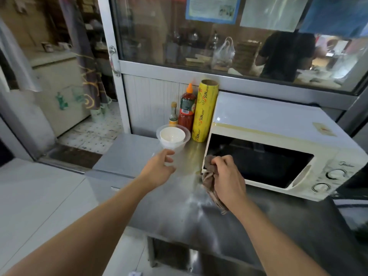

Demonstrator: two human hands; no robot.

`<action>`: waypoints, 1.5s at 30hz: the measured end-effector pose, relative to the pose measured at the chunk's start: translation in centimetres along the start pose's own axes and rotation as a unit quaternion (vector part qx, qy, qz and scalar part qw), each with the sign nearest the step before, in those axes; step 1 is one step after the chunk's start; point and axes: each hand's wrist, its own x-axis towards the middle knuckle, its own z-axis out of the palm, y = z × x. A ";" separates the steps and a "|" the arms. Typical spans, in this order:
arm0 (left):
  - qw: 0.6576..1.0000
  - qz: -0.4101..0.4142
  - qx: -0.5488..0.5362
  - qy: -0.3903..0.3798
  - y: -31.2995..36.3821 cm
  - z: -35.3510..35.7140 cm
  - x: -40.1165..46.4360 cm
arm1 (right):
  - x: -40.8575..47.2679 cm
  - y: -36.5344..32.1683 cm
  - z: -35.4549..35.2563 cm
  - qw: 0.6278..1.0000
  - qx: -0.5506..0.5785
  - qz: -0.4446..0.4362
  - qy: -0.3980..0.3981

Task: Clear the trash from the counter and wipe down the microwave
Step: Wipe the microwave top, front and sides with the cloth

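The clear plastic cup with a white paper cup nested inside (172,139) stands upright just ahead of the left hand (159,169) — nearer than the right hand (227,177), whose curled fingers grip a brown rag (209,177) before the white microwave (278,156). The left hand's fingers curl round the cup's base (contact blurred). Steel table (127,152); tiled floor beyond.

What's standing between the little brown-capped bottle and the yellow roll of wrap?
In the head view, a red chili sauce bottle stands between the small bottle and the yellow wrap roll.
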 end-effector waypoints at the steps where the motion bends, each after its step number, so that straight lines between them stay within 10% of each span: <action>1: 1.000 -0.006 -0.002 0.001 -0.2 -0.4 -0.8 | -0.3 -0.6 -0.2 1.000 0.005 -0.004 0.000; 20: 0.988 -0.137 -0.065 0.043 -9.5 -11.8 -8.9 | -1.5 -12.0 3.8 0.994 0.053 -0.080 -0.060; 45: 0.994 -0.080 -0.079 0.001 -9.2 -19.6 -2.3 | 5.3 -20.3 3.0 0.999 0.021 -0.044 0.023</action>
